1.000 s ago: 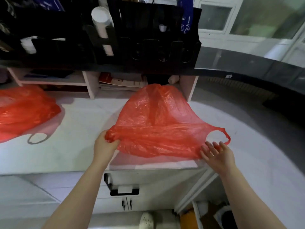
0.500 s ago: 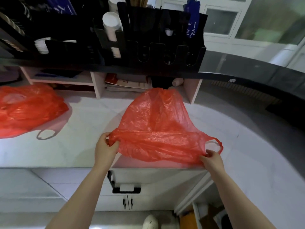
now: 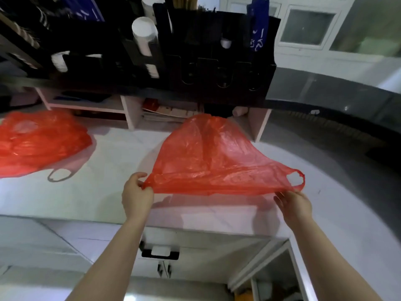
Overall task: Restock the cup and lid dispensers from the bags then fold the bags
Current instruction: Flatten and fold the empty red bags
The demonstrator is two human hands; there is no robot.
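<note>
Folding looks to be the step in hand: 2 bare hands lift the near edge of a red bag (image 3: pixel 212 161) off a white counter (image 3: pixel 97 192). Its far end lies just below a black rack (image 3: pixel 217 68).

The left hand (image 3: pixel 136 196) pinches the bag's left corner, fingers curled round the film. The right hand (image 3: pixel 295 205) sits under the right end, just beside the handle loop (image 3: pixel 295 179). We cannot tell whether it grips the edge or only props it.

Risks, from left to right:
- **Other bag:** the other bag (image 3: pixel 39 142) lies well apart at the far left and looks lumpy. We judge it may hold stock, and folding it unchecked would leave the dispensers short.
- **Left corner:** the thin film could slide out of the pinch.
- **Middle of the bag:** it stands puffed, likely with trapped air, so a crease made now would probably run crooked.
- **Right end:** the loop hangs free past the hand and could flop out of the fold. If that hand is only propping the edge, the edge could drop.

Hidden or unclear, from left to right:
- **Other bag:** the frame edge cuts it off, and its contents are a pale blur.
- **Rack:** it is dark, and we make out only 1 white cup stack (image 3: pixel 144 35) clearly. We cannot tell whether the slots are full.
- **Right thumb:** it is out of sight.
- **Lower right:** the open cupboard is too dim to read.
</note>
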